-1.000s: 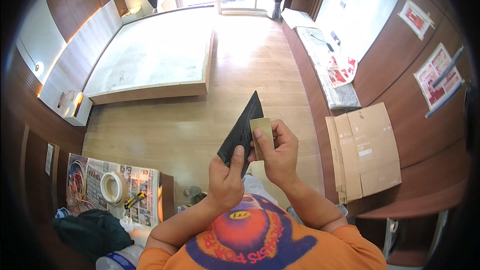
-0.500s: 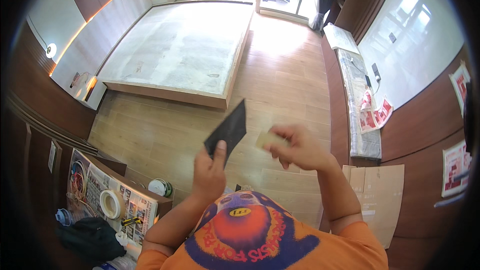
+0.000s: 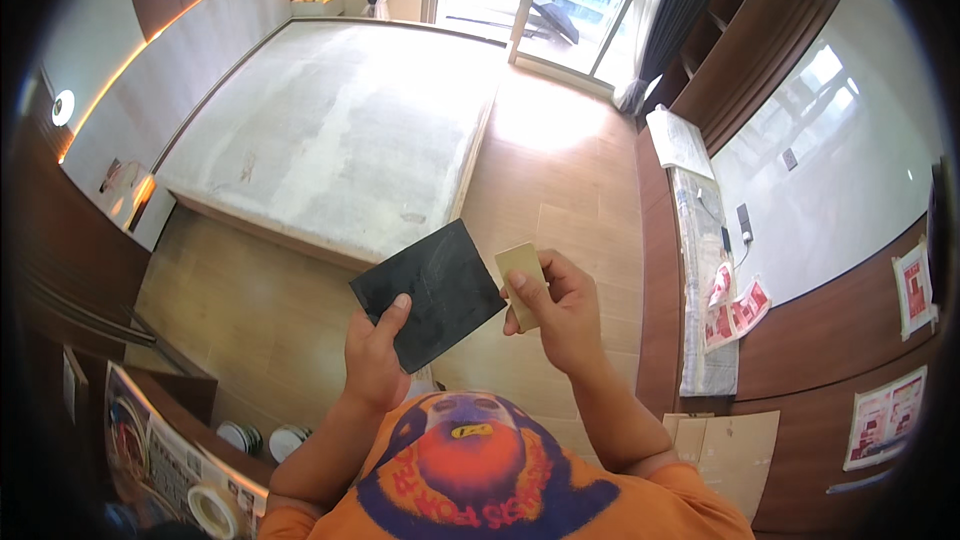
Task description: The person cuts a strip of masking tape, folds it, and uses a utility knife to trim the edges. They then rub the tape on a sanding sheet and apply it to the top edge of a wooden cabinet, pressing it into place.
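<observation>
My left hand point(image 3: 376, 362) grips a thin black rectangular sheet point(image 3: 436, 290) by its lower left corner, thumb on top. Faint pale scratches mark the sheet's upper face, which is tilted up toward me. In my right hand point(image 3: 568, 318) is a small flat gold-coloured card point(image 3: 519, 262), pinched between the thumb and the fingers behind it. The card is held upright beside the sheet's right corner; whether the two touch I cannot tell. Both hands are in front of my chest, above the wooden floor point(image 3: 560, 240).
A low bed base point(image 3: 330, 130) fills the far left. Along the right wall runs a ledge point(image 3: 705, 380) wrapped in plastic. Flattened cardboard point(image 3: 725, 455) lies at the lower right. At the lower left, a tape roll point(image 3: 213, 510) rests on a newspaper-covered surface, with cans point(image 3: 288, 442) nearby.
The black sheet has turned its broad face up toward me. My right hand has come closer to it and lower, with the card now steady and upright. The view has shifted.
</observation>
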Motion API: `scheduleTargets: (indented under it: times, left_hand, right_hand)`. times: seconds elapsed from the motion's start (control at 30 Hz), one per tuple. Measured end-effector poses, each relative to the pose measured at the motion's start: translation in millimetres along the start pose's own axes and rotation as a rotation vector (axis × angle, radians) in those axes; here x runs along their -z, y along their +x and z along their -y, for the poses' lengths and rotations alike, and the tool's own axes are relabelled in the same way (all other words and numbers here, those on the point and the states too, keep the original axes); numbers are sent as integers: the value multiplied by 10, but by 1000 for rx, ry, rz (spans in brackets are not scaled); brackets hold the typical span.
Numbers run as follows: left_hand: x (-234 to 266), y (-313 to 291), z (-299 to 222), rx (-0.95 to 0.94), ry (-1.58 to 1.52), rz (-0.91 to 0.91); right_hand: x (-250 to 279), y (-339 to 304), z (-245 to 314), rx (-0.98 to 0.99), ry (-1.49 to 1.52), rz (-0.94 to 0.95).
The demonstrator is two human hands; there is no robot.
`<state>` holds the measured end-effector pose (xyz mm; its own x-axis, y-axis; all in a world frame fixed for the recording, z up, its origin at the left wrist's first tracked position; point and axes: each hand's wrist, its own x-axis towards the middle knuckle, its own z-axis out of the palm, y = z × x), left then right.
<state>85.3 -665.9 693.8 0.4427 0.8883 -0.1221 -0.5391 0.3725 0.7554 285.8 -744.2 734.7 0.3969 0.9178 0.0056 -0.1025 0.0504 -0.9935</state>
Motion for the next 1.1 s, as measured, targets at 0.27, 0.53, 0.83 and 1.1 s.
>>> scheduleTargets:
  times: [0.27,0.53,0.83,1.1]
  left_hand:
    - [-189,1275,-343,-267,371,-44]
    - [-439,2617,-527,-367,899,-9]
    - [-770,3786,-500,-276,670,-142]
    - [-475,4155,-639,-329,547,-156]
  right_hand:
    - [-166,1202,-29,72,78,-46]
    - [48,2673,-235,-26,125,184]
    - [122,4189,-244,-41,119,496]
    - [-70,4603,-274,-10,250,479]
